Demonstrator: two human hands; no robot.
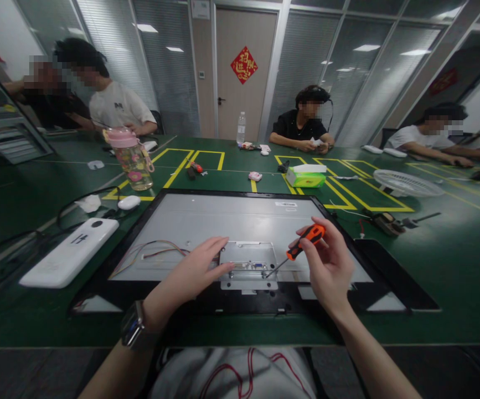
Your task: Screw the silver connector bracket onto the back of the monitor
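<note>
My right hand (329, 263) grips the orange and black handle of a screwdriver (308, 241). Its thin shaft slants down to the left, the tip at the lower edge of a metal bracket (248, 284) with video ports. That bracket sits on the back of an opened monitor panel (235, 213), which lies flat with its black frame around it. My left hand (200, 266) rests on the bracket's left side, fingers stretched out. Thin coloured wires (160, 249) run over the panel left of the bracket.
Left of the panel lie a white power bank (71, 252), black cables and a white case (129, 202); behind them stands a pink-lidded bottle (129, 160). Beyond are a green tissue pack (306, 176) and a fan grille (406, 182). A black slab (397, 274) lies right. Several people sit around the table.
</note>
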